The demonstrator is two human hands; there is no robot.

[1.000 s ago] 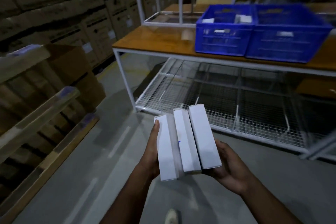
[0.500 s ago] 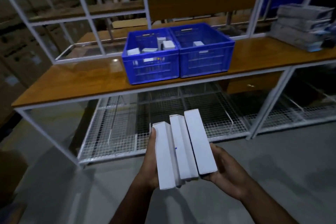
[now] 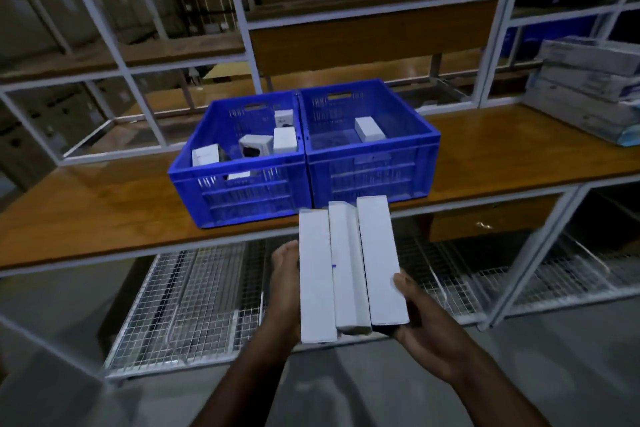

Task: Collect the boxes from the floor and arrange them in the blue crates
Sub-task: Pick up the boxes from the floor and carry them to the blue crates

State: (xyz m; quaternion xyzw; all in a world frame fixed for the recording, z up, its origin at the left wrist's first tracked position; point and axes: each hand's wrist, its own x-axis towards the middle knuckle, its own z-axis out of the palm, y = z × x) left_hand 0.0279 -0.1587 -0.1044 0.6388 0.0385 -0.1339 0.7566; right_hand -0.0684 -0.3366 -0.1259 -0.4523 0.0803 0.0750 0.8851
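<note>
Three long white boxes [image 3: 349, 267] lie side by side across both my hands, in front of the workbench. My left hand [image 3: 282, 291] grips the left box from beneath and beside it. My right hand [image 3: 420, 326] holds the right box, thumb on its top face. Two blue crates stand side by side on the wooden bench top. The left crate [image 3: 239, 191] holds several small white boxes [image 3: 284, 139]. The right crate [image 3: 374, 170] holds one small white box [image 3: 367, 129]. The long boxes' far ends reach the bench's front edge, just below the crates.
The wooden bench top [image 3: 104, 211] has a white metal frame, with a wire mesh shelf [image 3: 194, 298] underneath. Flat grey and blue packages [image 3: 588, 87] are stacked at the bench's right end. White racking and cardboard cartons stand behind. The floor is grey concrete.
I have turned from the cartons on the left toward the bench and come closer; the crates now sit directly ahead. Both hands still carry the three boxes, raised nearer the bench edge.
</note>
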